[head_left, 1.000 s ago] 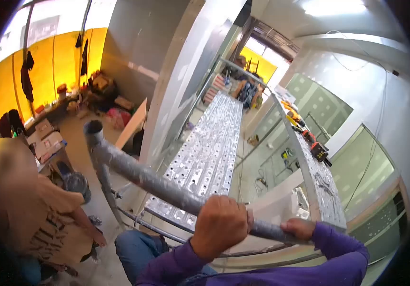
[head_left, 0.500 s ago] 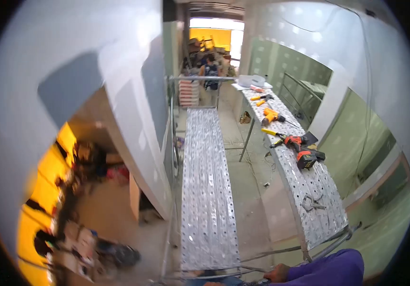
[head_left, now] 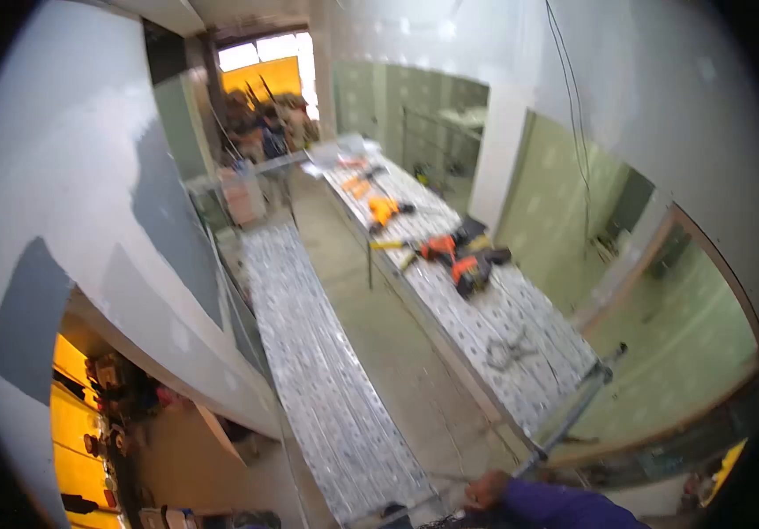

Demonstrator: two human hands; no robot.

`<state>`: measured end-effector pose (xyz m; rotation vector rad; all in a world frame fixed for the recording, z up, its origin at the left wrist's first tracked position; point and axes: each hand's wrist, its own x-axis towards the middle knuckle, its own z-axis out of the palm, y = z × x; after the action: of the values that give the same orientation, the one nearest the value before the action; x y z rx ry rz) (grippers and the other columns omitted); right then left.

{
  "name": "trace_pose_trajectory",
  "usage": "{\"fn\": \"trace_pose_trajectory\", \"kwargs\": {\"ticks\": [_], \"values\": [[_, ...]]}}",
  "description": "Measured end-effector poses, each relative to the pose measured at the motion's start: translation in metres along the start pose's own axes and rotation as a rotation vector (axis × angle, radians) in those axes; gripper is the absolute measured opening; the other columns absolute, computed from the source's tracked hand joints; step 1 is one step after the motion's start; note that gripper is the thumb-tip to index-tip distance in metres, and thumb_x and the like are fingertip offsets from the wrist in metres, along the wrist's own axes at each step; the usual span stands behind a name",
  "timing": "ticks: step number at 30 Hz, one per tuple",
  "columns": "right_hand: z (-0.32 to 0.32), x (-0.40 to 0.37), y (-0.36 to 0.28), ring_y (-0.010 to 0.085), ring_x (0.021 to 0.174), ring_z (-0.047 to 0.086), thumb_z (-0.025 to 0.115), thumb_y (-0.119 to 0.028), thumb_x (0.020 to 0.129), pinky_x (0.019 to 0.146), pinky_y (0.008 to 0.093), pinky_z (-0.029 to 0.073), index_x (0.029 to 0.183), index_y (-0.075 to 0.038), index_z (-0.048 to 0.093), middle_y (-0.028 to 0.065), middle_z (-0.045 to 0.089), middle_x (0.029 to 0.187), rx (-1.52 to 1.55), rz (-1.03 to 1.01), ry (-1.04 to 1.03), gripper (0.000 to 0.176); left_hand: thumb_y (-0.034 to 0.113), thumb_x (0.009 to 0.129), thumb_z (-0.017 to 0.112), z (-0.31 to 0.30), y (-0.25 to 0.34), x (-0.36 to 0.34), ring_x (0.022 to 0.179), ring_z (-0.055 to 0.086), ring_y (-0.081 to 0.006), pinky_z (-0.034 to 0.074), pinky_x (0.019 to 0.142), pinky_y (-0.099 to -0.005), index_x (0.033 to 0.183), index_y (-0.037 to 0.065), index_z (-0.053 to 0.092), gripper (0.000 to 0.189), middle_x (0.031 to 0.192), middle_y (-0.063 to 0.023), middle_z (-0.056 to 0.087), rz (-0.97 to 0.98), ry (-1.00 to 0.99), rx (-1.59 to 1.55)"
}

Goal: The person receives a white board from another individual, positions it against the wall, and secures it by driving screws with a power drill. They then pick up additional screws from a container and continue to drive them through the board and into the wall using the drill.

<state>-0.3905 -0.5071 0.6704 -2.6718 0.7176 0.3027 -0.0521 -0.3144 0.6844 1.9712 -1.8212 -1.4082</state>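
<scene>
My right hand [head_left: 488,490], in a purple sleeve [head_left: 564,504], is at the bottom of the view. Its fingers look curled around a thin scaffold tube [head_left: 446,478] by the near end of the planks; blur hides the exact grip. My left hand is out of sight. Just left of the right hand lies the lower perforated metal plank [head_left: 326,370]. On the higher plank [head_left: 534,353] rest a metal clamp-like tool [head_left: 510,353], a red-and-black cordless drill [head_left: 467,269], a yellow-handled tool [head_left: 390,244] and a yellow drill [head_left: 385,210].
A scaffold end rail [head_left: 573,407] crosses the near end of the higher plank. Plasterboard walls [head_left: 97,150] stand on both sides. A person [head_left: 273,137] is at the far end near stacked bags [head_left: 243,196]. Cables [head_left: 578,115] hang at the right.
My view has turned right and tilted, so the planks now slant across the picture. My right hand appears slightly further left and higher, still at the tube. The tools stay on the plank.
</scene>
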Motion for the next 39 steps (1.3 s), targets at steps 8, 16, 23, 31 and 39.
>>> {"fn": "trace_pose_trajectory", "kwargs": {"ticks": [8, 16, 23, 31, 39], "values": [[-0.032, 0.006, -0.013, 0.0315, 0.058, 0.063, 0.059, -0.057, 0.083, 0.054, 0.0423, 0.051, 0.061, -0.011, 0.061, 0.0091, 0.061, 0.063, 0.067, 0.088, 0.135, 0.051, 0.031, 0.086, 0.063, -0.004, 0.005, -0.040, 0.091, 0.063, -0.0387, 0.051, 0.073, -0.0472, 0.142, 0.013, 0.037, 0.064, 0.115, -0.0180, 0.059, 0.187, -0.193, 0.188], [-0.038, 0.011, -0.014, 0.0297, 0.057, 0.062, 0.054, -0.059, 0.085, 0.058, 0.0419, 0.051, 0.067, -0.009, 0.065, 0.0098, 0.061, 0.067, 0.092, 0.110, 0.068, 0.054, 0.026, 0.088, 0.060, 0.001, -0.013, -0.029, 0.088, 0.063, -0.0372, 0.052, 0.070, -0.0477, 0.144, 0.009, 0.031, 0.065, 0.111, -0.0185, 0.058, 0.276, -0.260, 0.136], [-0.048, 0.027, -0.005, 0.0328, 0.058, 0.065, 0.047, -0.058, 0.089, 0.058, 0.0446, 0.053, 0.068, -0.006, 0.070, 0.0140, 0.064, 0.066, 0.193, 0.139, -0.135, 0.060, 0.032, 0.093, 0.053, -0.004, -0.023, -0.027, 0.098, 0.061, -0.0362, 0.051, 0.077, -0.0468, 0.145, 0.009, 0.031, 0.061, 0.116, -0.0190, 0.057, 0.245, -0.353, 0.002], [-0.050, 0.031, 0.009, 0.0313, 0.073, 0.068, 0.049, -0.050, 0.089, 0.072, 0.0476, 0.051, 0.082, -0.008, 0.071, 0.0150, 0.066, 0.082, 0.285, 0.115, -0.270, 0.048, 0.045, 0.098, 0.043, -0.020, -0.004, -0.007, 0.109, 0.057, -0.0398, 0.049, 0.088, -0.0480, 0.147, 0.008, 0.028, 0.063, 0.125, -0.0236, 0.053, 0.101, -0.613, 0.158], [-0.078, 0.037, 0.020, 0.0333, 0.081, 0.066, 0.046, -0.049, 0.090, 0.082, 0.0512, 0.047, 0.082, -0.008, 0.072, 0.0135, 0.068, 0.092, 0.468, 0.102, -0.461, 0.049, 0.038, 0.091, 0.053, 0.003, 0.024, -0.006, 0.120, 0.050, -0.0386, 0.039, 0.098, -0.0570, 0.141, 0.016, 0.037, 0.057, 0.129, -0.0193, 0.050, -0.293, -0.577, 0.324]]}}
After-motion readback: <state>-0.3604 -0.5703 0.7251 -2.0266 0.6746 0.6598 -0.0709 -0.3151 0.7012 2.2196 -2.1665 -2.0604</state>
